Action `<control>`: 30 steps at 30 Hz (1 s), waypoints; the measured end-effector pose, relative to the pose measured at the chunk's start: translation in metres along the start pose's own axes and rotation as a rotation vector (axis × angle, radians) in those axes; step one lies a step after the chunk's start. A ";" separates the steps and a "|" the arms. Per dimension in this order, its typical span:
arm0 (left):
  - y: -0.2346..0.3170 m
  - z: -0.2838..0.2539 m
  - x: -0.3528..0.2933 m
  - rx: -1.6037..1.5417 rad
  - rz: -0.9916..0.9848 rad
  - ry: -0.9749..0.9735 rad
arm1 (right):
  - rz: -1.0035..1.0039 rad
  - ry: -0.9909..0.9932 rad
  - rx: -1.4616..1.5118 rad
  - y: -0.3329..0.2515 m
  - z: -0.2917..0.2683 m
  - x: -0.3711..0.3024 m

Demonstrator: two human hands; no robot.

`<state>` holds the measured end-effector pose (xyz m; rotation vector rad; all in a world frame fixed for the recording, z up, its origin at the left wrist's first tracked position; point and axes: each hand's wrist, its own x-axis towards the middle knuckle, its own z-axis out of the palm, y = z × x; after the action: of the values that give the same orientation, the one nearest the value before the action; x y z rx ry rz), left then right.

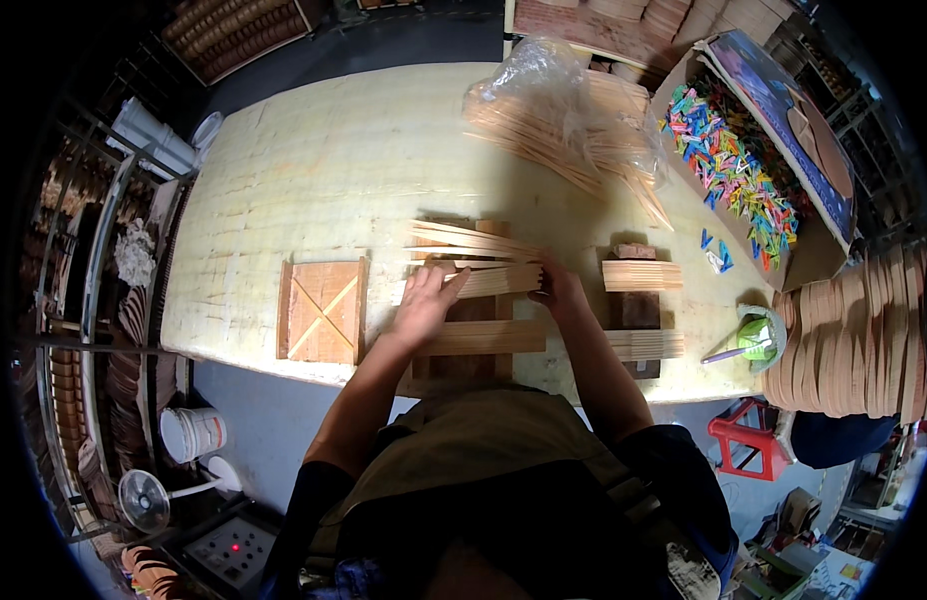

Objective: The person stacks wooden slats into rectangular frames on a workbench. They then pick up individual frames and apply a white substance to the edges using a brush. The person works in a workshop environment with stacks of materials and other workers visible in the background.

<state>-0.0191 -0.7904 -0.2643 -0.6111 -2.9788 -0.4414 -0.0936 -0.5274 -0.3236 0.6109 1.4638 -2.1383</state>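
Observation:
In front of me, my left hand (pixel 423 302) and my right hand (pixel 560 287) hold the two ends of a bundle of thin pale wooden strips (pixel 493 280). The left thumb rests along the strips while the other fingers bend over the far side. Around the right end, my right fingers are partly hidden. Just beyond the bundle, looser strips (pixel 468 238) lie slightly fanned out. A stack of strips (pixel 488 337) sits nearer my body. Beneath them all is a brown wooden board (pixel 463 368), mostly covered.
Left stands a wooden frame (pixel 324 318) with crossed strips. At right, two strip stacks (pixel 641 275) lie across dark blocks. Further back are a plastic bag (pixel 543 85) over loose strips and a cardboard box of coloured clips (pixel 723 165). A green cup (pixel 755 335) holds a brush near the right edge.

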 end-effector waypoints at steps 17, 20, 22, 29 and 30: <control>-0.008 0.009 0.002 -0.226 0.007 0.049 | -0.011 0.042 -0.091 -0.018 0.012 -0.009; -0.007 0.009 0.002 -0.191 0.030 0.060 | -0.025 0.050 -0.022 -0.011 0.008 0.001; -0.001 0.005 0.003 -0.110 0.047 0.148 | -0.020 0.067 -0.050 -0.010 0.007 0.003; -0.012 0.017 0.002 -0.115 0.058 0.092 | -0.020 0.081 -0.160 -0.017 0.017 -0.005; -0.013 0.017 0.002 -0.118 0.061 0.084 | -0.006 0.084 -0.165 -0.018 0.017 -0.003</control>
<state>-0.0262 -0.7960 -0.2840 -0.6745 -2.8617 -0.6248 -0.1042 -0.5368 -0.3032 0.6427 1.6690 -1.9927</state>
